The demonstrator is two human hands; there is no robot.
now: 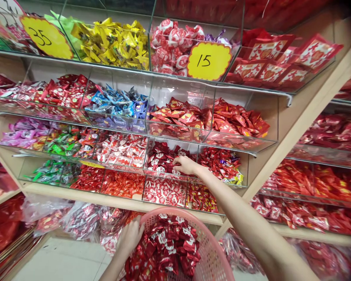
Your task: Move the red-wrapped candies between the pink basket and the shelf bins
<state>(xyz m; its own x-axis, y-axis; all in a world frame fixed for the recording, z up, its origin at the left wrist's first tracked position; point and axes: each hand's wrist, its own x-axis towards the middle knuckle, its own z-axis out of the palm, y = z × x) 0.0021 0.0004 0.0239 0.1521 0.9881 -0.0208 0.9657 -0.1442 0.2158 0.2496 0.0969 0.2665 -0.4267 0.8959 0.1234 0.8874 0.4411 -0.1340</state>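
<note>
Our right hand (185,164) reaches into a clear bin (156,173) on the shelf (119,202), its fingers (178,160) slightly apart and bent down onto the red packets (160,159) piled beneath them; whether they are clamped on any packet we cannot tell. The bin's low front wall lies just below the fingers, which is likely why the hand comes in over the top, with the arm slanting up from below. Our left hand (130,236) is at the pink basket (166,211), its fingers (139,224) together and curled over the rim, apparently clamped there, probably to steady the basket below and to the left of the right fingers. More red packets (163,249) are heaped inside it, just beside the left fingers. Clear walls divide the shelf's bins by kind, probably to keep the sorts apart, and a yellow tag (209,60) marked 15 stands on a higher bin above the right fingers, likely as its price.
</note>
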